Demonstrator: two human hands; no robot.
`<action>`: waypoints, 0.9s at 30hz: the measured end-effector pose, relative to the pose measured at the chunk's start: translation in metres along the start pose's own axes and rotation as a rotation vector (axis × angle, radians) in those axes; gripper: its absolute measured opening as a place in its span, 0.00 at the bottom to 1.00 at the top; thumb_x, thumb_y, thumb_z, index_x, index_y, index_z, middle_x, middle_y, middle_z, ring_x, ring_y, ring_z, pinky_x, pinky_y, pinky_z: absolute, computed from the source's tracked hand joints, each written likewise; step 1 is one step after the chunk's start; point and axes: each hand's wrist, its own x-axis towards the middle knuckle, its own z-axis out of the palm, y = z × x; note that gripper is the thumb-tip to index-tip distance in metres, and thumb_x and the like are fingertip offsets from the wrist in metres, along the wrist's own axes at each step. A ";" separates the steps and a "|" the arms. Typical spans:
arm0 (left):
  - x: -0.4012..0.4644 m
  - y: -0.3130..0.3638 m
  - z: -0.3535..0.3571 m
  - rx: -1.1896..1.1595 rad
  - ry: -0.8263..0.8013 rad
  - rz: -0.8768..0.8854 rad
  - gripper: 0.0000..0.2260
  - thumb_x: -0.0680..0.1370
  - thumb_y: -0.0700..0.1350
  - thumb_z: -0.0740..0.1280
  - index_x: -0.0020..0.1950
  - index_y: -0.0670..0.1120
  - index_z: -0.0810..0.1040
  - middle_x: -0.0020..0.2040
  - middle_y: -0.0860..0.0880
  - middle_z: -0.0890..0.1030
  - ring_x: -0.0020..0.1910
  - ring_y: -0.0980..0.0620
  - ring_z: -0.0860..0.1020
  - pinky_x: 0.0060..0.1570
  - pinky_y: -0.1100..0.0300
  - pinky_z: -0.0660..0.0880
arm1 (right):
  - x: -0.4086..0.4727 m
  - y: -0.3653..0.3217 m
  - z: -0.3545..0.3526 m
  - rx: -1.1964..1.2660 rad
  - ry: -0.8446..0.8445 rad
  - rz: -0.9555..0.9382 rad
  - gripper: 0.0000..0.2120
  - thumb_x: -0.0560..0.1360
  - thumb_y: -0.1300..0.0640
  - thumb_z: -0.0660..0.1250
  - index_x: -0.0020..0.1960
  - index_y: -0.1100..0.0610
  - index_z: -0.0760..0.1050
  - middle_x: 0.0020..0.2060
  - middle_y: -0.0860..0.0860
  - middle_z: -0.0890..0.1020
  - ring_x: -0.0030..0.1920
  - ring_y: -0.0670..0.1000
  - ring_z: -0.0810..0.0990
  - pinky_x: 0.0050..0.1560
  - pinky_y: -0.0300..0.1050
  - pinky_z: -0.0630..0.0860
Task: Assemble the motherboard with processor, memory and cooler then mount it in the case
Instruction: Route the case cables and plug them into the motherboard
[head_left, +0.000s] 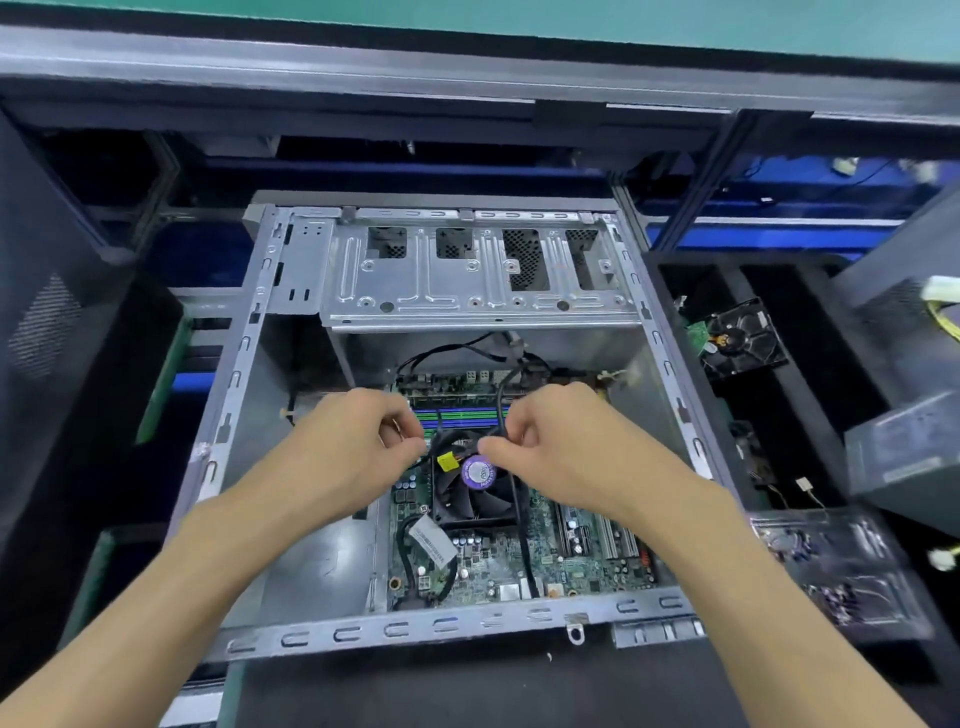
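My left hand (358, 441) sits over the left edge of the cooler (475, 493), fingers curled in toward the thumb, pinching the near end of the black cable (501, 400) that bunches just above the fan. The motherboard (519, 561) already lies flat in the floor of the case (291, 636), with the cooler seated on it and the memory slots (457, 415) showing as green and blue strips just beyond my knuckles. A yellow connector (447, 461) hangs right between my two hands, touching the top of the fan, next to the purple label (479, 472) on the hub.

What matters for the next move is that the cable runs away from me: it rises from my fingertips and loops toward the far edge of the board under the drive cage (478, 275), so its long axis points straight ahead, not across. Both hands are about equally near the connector; the left is perhaps a touch closer.

My right hand (561, 441) mirrors the left, fingers closed in a pinch on the same cable just right of the connector.

My own fingers cover the exact spot where I hold it, so I can't be sure whether it is one cable or two bundled together. The header the connector belongs to is probably under my hands; I can't make it out. To the right, outside the case, a loose fan (737, 335) rests in a dark tray.
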 end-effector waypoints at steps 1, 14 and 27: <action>0.001 -0.002 0.001 0.016 0.011 -0.004 0.04 0.76 0.47 0.71 0.41 0.55 0.80 0.32 0.59 0.79 0.33 0.64 0.76 0.37 0.63 0.72 | 0.001 0.001 0.001 0.018 0.012 0.000 0.24 0.78 0.44 0.67 0.37 0.64 0.74 0.25 0.54 0.74 0.27 0.53 0.68 0.41 0.51 0.80; 0.065 -0.016 0.016 0.359 0.031 -0.108 0.06 0.77 0.35 0.63 0.45 0.42 0.66 0.40 0.44 0.73 0.47 0.36 0.79 0.39 0.53 0.69 | 0.029 0.000 -0.014 0.053 0.205 -0.013 0.26 0.81 0.45 0.63 0.35 0.65 0.78 0.23 0.55 0.70 0.24 0.55 0.69 0.32 0.44 0.74; 0.086 -0.024 0.025 0.383 0.128 -0.113 0.09 0.78 0.42 0.67 0.50 0.36 0.78 0.53 0.39 0.78 0.55 0.40 0.75 0.45 0.57 0.68 | 0.063 -0.003 -0.017 0.101 0.167 -0.240 0.23 0.81 0.48 0.63 0.36 0.64 0.79 0.28 0.62 0.78 0.23 0.50 0.65 0.33 0.46 0.74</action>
